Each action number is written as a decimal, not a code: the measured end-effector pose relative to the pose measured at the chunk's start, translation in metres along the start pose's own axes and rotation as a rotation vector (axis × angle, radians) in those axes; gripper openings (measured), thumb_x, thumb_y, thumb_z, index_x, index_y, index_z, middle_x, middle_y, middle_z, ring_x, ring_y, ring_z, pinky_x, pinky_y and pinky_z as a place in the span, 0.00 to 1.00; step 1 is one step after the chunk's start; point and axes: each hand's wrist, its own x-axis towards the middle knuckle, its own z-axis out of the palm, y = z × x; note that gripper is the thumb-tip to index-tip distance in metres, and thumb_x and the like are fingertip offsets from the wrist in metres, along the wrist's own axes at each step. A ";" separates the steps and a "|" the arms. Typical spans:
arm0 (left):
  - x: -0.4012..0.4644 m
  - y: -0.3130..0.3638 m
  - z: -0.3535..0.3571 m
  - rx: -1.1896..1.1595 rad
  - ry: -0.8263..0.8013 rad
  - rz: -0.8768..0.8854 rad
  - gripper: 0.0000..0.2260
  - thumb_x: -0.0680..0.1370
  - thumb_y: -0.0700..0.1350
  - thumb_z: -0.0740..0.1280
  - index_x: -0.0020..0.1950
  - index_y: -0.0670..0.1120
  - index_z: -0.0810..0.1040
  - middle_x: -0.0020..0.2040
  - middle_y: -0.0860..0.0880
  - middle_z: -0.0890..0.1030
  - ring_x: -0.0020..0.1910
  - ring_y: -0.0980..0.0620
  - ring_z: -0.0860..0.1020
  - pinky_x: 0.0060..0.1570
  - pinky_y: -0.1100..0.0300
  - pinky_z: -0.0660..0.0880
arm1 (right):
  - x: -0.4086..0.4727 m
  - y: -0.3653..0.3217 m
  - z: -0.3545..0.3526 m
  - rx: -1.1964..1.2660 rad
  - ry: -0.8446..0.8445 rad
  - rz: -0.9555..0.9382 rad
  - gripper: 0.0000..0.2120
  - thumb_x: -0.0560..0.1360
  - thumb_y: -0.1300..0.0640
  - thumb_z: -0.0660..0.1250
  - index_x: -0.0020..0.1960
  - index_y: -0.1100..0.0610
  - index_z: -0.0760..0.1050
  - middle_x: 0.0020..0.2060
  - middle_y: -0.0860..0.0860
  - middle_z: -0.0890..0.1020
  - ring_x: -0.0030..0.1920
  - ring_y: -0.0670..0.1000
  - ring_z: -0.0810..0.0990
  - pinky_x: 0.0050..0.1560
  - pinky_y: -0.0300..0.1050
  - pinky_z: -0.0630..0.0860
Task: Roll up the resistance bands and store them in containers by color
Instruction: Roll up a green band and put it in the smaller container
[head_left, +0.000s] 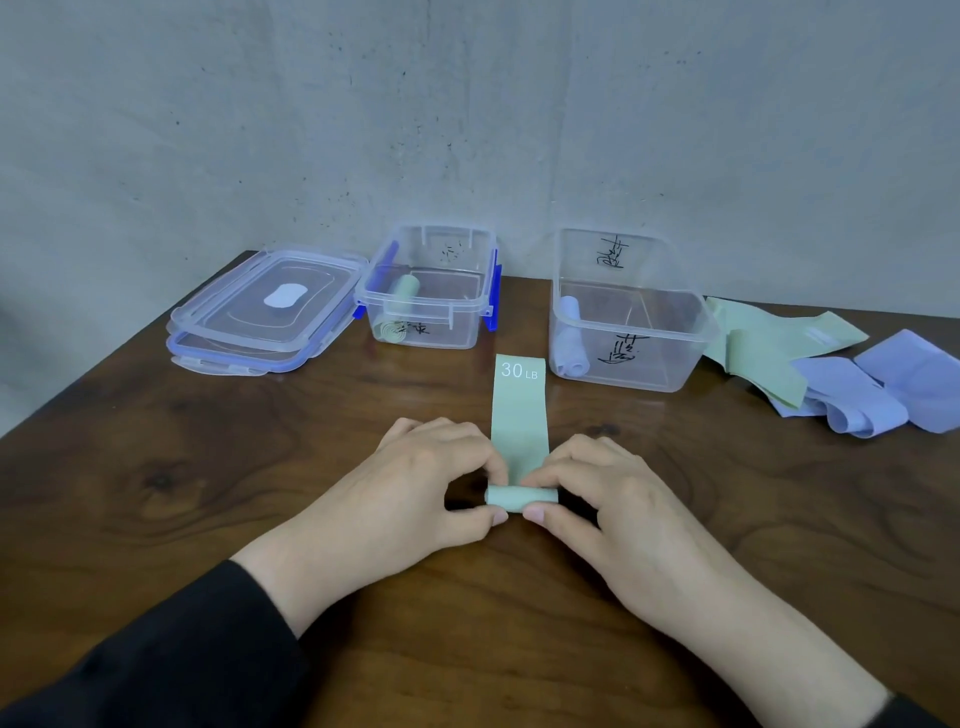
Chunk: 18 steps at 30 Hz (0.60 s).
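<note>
Worktop (260, 519) carries two clear containers (631, 312) at the back; I see a green band (519, 415) lying flat mid-worktop, near end rolled, my left hand (415, 483) and right hand (618, 499) each with a grip pinching that roll.

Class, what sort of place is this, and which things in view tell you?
Probably a plain indoor room with a sorting station: a dark wooden table against a bare grey wall, with clear plastic containers and loose resistance bands.
</note>
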 end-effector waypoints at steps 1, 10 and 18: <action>0.000 0.001 0.000 -0.011 0.006 -0.009 0.06 0.75 0.56 0.70 0.48 0.59 0.77 0.49 0.61 0.78 0.54 0.58 0.73 0.64 0.61 0.62 | 0.000 0.000 0.000 -0.006 0.009 -0.001 0.09 0.77 0.43 0.65 0.57 0.41 0.78 0.48 0.35 0.74 0.54 0.40 0.70 0.58 0.42 0.69; -0.001 0.002 -0.002 -0.031 -0.001 -0.016 0.07 0.74 0.57 0.71 0.49 0.59 0.77 0.48 0.61 0.77 0.53 0.59 0.72 0.63 0.59 0.63 | -0.001 -0.001 0.000 -0.002 -0.002 -0.005 0.06 0.76 0.43 0.66 0.52 0.40 0.76 0.47 0.36 0.75 0.53 0.43 0.71 0.56 0.41 0.69; 0.002 0.004 -0.001 -0.078 0.011 -0.038 0.05 0.75 0.55 0.72 0.48 0.59 0.79 0.48 0.61 0.79 0.53 0.59 0.73 0.63 0.61 0.63 | 0.001 0.002 -0.001 0.005 0.015 0.022 0.12 0.76 0.42 0.64 0.58 0.41 0.78 0.48 0.35 0.75 0.55 0.41 0.72 0.58 0.43 0.70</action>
